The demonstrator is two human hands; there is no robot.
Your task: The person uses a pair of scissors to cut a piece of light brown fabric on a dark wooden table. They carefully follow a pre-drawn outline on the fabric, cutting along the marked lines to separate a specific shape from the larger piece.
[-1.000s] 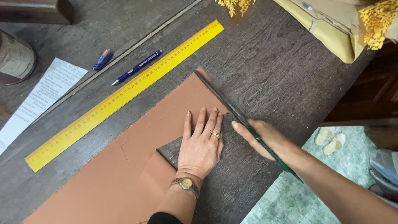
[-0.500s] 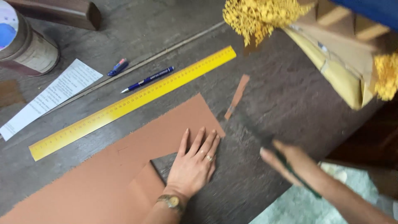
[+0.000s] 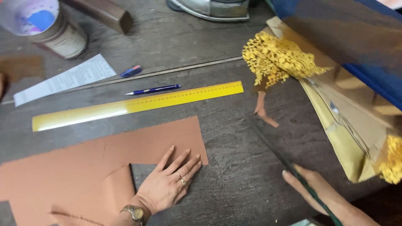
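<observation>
Left hand [image 3: 167, 184], ring and wristwatch on, pressed flat with fingers spread on the lower right corner of a brown sheet [image 3: 125, 146] lying on a dark wooden table [image 3: 226, 138]. Right hand [image 3: 314, 190], blurred, wrapped around a thin dark rod [image 3: 289, 167], well apart from the sheet. Beyond the sheet, a yellow ruler [image 3: 138, 104] and blue pen [image 3: 153, 89]; a loose brown strip [image 3: 263, 109] to the right.

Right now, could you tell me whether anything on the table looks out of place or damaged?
A narrow cut-off strip of the brown material lies apart from the brown sheet, curled beside the yellow fringe. The sheet has a notch cut out near the left hand. Nothing looks spilled.
</observation>
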